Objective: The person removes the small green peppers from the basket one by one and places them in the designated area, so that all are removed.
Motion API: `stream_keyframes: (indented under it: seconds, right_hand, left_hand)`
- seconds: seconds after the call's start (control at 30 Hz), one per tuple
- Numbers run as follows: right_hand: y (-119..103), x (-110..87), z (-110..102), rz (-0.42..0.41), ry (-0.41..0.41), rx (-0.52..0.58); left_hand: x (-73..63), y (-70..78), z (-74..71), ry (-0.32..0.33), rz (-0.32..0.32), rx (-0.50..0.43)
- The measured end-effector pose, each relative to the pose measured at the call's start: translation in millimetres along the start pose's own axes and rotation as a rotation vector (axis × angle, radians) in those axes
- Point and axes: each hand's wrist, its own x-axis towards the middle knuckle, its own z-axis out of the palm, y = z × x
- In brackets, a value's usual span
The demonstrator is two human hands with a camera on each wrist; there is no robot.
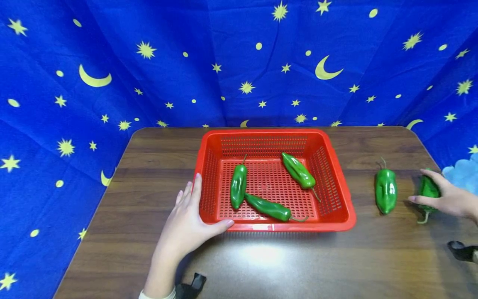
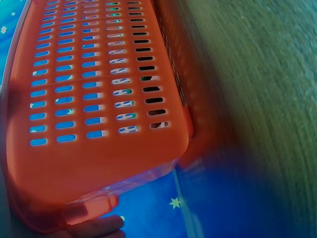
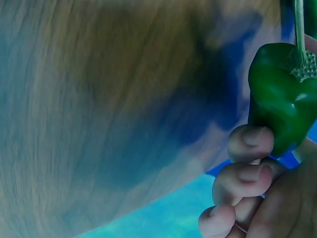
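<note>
My left hand point(image 1: 185, 228) rests at the near left corner of a red plastic basket point(image 1: 276, 226), its fingers extended along the left rim and thumb lying over the front rim. Holes in the basket's side wall point(image 2: 109, 153) fill much of the left wrist view. At the far right of the table, my right hand point(image 1: 452, 200) holds a green pepper point(image 1: 429, 189) between thumb and fingers. Its stem points up in the right wrist view, with curled fingers against the pepper's glossy side point(image 3: 277, 94). Another green pepper point(image 1: 386, 191) lies just left of that hand.
Inside the basket lie a green pepper point(image 1: 238, 187) at left, one point(image 1: 269, 207) along the front and one point(image 1: 298, 171) at right. Behind the wooden table point(image 1: 149, 166) hangs a blue curtain point(image 1: 231, 50) with stars and moons. Black straps point(image 1: 192, 286) show near the wrists.
</note>
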Motion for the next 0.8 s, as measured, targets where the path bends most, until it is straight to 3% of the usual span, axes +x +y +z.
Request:
stream_keyframes:
  seconds: [0.23,0.5,0.6,0.8]
  right_hand:
    - [-2,3.8,5,0.005,-0.032,-0.024]
    - [-19,-2.6,-2,0.206,0.001,-0.108]
    - [-30,0.5,-12,0.199,0.025,-0.132]
    - [-73,12.7,-33,0.066,0.100,-0.122]
  left_hand:
    - [-1.3,0.0,1.0,0.013,0.008,0.004]
    - [-1.5,0.1,0.0,0.016,0.018,0.010]
    - [-0.8,-0.2,0.0,0.013,0.018,0.012]
    - [0.6,-0.7,0.0,0.010,0.014,0.009]
